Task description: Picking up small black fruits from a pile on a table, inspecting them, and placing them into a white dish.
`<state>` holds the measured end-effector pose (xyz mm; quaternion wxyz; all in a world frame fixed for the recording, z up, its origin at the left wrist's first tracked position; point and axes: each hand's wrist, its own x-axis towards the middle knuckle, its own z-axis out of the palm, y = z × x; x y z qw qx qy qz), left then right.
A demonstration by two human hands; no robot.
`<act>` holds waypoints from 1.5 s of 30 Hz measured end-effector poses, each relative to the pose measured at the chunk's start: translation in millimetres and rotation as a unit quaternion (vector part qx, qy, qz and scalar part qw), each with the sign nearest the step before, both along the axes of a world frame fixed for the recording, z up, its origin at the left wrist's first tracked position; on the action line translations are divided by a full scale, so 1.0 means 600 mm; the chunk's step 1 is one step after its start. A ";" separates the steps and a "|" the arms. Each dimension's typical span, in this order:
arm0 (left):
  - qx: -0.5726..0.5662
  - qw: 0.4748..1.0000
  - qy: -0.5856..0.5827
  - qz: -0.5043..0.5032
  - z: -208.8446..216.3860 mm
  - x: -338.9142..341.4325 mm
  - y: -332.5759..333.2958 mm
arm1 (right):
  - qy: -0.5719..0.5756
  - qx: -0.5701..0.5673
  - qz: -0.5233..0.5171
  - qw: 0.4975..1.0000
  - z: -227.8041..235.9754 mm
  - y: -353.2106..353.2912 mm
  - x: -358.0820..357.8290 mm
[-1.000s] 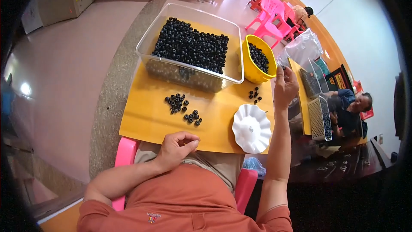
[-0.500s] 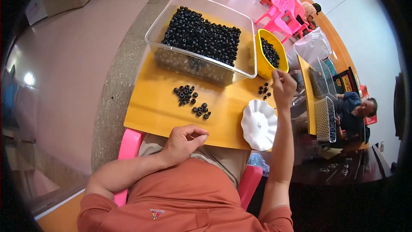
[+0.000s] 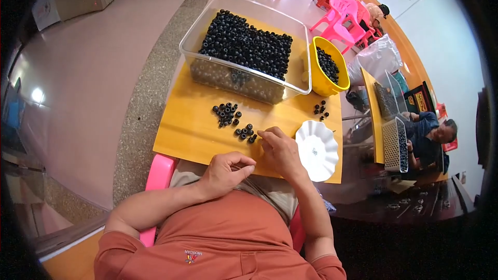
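Observation:
Small black ring-shaped beads lie in loose groups on the yellow tabletop: a larger heap (image 3: pixel 226 114), a smaller cluster (image 3: pixel 245 133) nearer me and a few beads (image 3: pixel 321 110) to the right. My right hand (image 3: pixel 281 151) reaches in just beside the smaller cluster, fingers bunched, the fingertips at its right-hand beads. What they hold, if anything, is too small to make out. Close to my lap, my left hand (image 3: pixel 224 174) is curled, with thumb and forefinger drawn together; its palm is hidden. A white scalloped dish (image 3: pixel 317 150) sits to the right of my right hand.
Behind the heaps stands a large clear plastic bin (image 3: pixel 244 67) holding many black beads (image 3: pixel 246 41). A yellow tub (image 3: pixel 340 82) with more beads is beside it. At right, another person (image 3: pixel 429 129) sits by a perforated white basket (image 3: pixel 395 145). Pink chairs (image 3: pixel 342 18) stand farther back.
My right hand has come from beside the yellow tub, down and left to the smaller bead cluster. My left hand has stayed nearly still, curled as before.

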<state>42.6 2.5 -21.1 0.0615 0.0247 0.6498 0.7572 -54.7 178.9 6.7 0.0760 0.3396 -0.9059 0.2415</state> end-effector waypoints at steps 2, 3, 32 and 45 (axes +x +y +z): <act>-0.018 1.000 0.011 0.004 0.005 -0.001 -0.002 | -0.011 0.000 0.009 1.000 0.004 -0.004 0.002; -0.016 1.000 0.011 0.005 0.005 -0.001 -0.003 | -0.021 0.000 0.017 1.000 0.008 -0.007 0.004; 0.051 0.998 -0.036 0.031 -0.006 -0.004 -0.002 | -0.071 -0.083 0.035 0.993 0.004 0.008 0.021; 0.094 0.993 -0.045 0.064 -0.001 -0.009 -0.005 | -0.051 -0.096 0.128 0.986 0.017 -0.004 0.041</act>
